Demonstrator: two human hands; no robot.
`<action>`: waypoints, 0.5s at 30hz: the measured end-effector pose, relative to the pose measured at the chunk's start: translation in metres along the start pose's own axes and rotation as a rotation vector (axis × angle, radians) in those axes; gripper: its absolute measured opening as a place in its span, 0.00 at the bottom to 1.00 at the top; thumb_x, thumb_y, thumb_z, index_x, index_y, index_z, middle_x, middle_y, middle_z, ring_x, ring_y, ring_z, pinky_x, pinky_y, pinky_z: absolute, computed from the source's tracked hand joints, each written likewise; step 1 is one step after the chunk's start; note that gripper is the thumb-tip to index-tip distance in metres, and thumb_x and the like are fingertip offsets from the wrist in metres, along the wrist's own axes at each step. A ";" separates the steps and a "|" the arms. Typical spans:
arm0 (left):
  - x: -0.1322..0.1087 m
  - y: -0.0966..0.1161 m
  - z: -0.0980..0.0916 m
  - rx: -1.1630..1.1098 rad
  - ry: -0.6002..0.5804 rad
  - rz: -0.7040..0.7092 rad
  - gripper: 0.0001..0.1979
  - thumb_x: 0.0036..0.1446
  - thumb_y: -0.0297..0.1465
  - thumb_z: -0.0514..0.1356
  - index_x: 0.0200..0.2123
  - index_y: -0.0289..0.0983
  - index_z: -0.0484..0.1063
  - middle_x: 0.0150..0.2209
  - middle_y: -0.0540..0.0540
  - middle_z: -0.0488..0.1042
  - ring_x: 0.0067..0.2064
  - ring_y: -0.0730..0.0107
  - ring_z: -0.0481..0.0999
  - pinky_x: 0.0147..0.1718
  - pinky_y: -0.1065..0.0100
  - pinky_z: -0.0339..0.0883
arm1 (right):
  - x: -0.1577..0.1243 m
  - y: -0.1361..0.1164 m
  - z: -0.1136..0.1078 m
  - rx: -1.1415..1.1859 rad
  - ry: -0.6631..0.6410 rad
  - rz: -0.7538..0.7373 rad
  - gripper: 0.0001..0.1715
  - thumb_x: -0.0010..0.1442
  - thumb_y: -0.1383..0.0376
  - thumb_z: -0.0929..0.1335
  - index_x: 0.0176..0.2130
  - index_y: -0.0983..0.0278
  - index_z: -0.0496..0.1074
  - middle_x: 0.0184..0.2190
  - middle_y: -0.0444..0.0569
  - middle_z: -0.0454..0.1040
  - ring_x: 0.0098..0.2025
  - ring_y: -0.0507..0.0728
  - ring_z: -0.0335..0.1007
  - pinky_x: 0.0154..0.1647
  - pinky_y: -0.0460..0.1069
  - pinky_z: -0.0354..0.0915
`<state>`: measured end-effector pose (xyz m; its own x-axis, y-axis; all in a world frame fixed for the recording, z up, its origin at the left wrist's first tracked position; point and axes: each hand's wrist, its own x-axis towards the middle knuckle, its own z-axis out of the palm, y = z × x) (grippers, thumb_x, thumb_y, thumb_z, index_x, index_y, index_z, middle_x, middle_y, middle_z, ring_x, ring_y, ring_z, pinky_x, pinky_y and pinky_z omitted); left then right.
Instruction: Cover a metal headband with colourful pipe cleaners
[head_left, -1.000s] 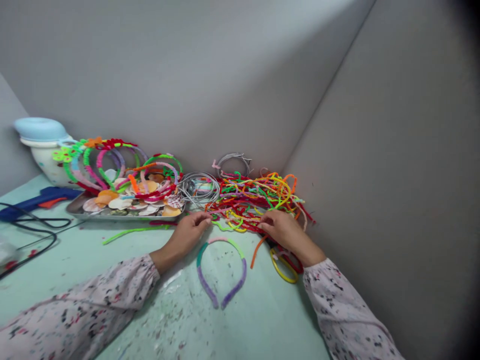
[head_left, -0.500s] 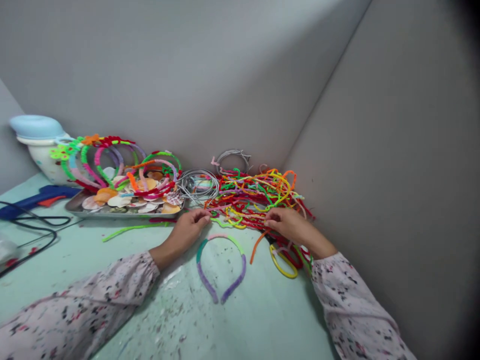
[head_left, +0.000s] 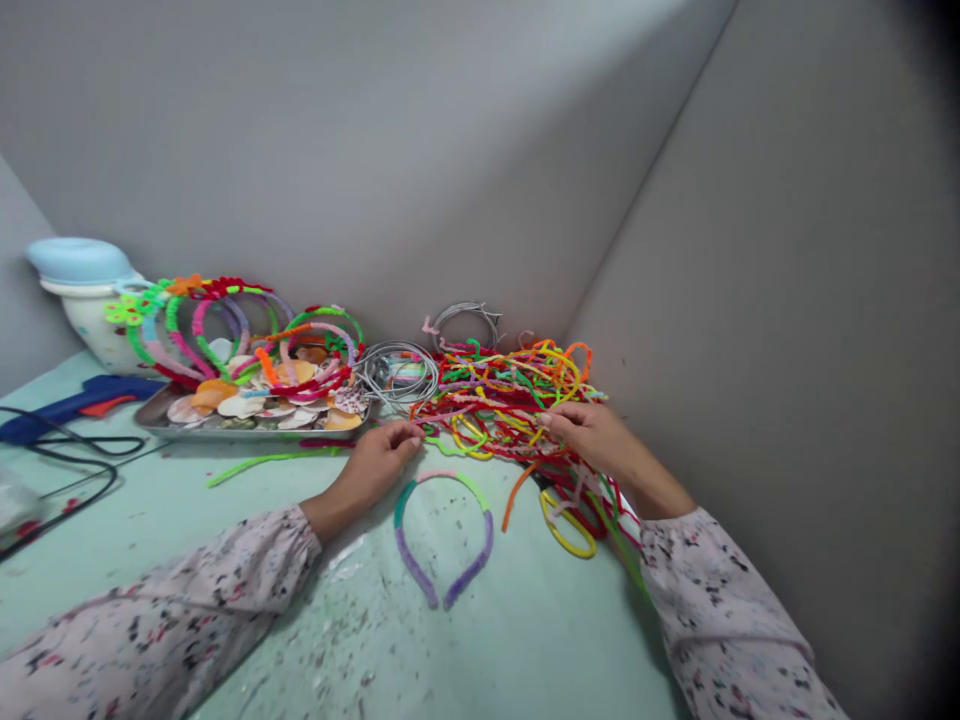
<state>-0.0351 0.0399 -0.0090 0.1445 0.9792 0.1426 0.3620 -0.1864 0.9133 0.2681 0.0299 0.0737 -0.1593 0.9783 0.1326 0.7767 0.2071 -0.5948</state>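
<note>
My left hand [head_left: 384, 460] rests at the left edge of a tangled pile of coloured pipe cleaners [head_left: 517, 400]. Its fingers are curled closed, and what they hold, if anything, is hidden. Over the right side of the pile is my right hand [head_left: 592, 435], thumb and fingertips drawn together among the strands. I cannot make out which strand, if any, sits in that pinch. Between my hands and nearer to me lies a headband [head_left: 472, 570] wrapped in purple, teal, pink and green fuzz. An orange pipe cleaner [head_left: 514, 500] sticks out below the pile.
Left of the pile, a metal tray [head_left: 247, 432] holds shells and several fuzzy headbands. Coiled grey wire [head_left: 401, 372] lies beside it. Yellow-handled scissors [head_left: 566, 540] are partly buried at right. A blue glue gun [head_left: 56, 412] with a black cord and a lidded bin [head_left: 97, 320] stand far left.
My right hand has shifted slightly right and away from me over the pile, and strands near its wrist have moved. My left hand stays nearly in place. The headband lies as before.
</note>
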 end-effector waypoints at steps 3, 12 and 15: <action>0.000 0.001 0.000 -0.005 0.008 -0.002 0.12 0.51 0.36 0.57 0.34 0.35 0.74 0.30 0.47 0.75 0.32 0.66 0.70 0.32 0.67 0.61 | -0.002 -0.004 -0.001 0.215 0.092 0.057 0.22 0.57 0.49 0.64 0.26 0.64 0.71 0.22 0.42 0.68 0.24 0.50 0.58 0.25 0.45 0.54; -0.002 0.004 0.000 -0.011 0.016 -0.001 0.12 0.51 0.36 0.57 0.33 0.35 0.74 0.28 0.49 0.74 0.30 0.68 0.70 0.31 0.68 0.61 | -0.002 -0.006 -0.010 0.873 0.131 0.156 0.19 0.51 0.50 0.71 0.30 0.63 0.74 0.22 0.40 0.68 0.21 0.46 0.58 0.23 0.43 0.56; -0.002 0.003 0.000 -0.006 0.009 -0.003 0.12 0.51 0.36 0.56 0.34 0.35 0.74 0.28 0.49 0.74 0.30 0.68 0.69 0.30 0.69 0.60 | -0.002 -0.007 -0.011 0.953 0.155 0.146 0.17 0.51 0.52 0.72 0.30 0.64 0.74 0.22 0.40 0.68 0.22 0.46 0.59 0.22 0.42 0.57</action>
<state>-0.0344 0.0377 -0.0061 0.1349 0.9805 0.1432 0.3572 -0.1829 0.9159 0.2703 0.0263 0.0862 0.0344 0.9971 0.0686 -0.0470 0.0702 -0.9964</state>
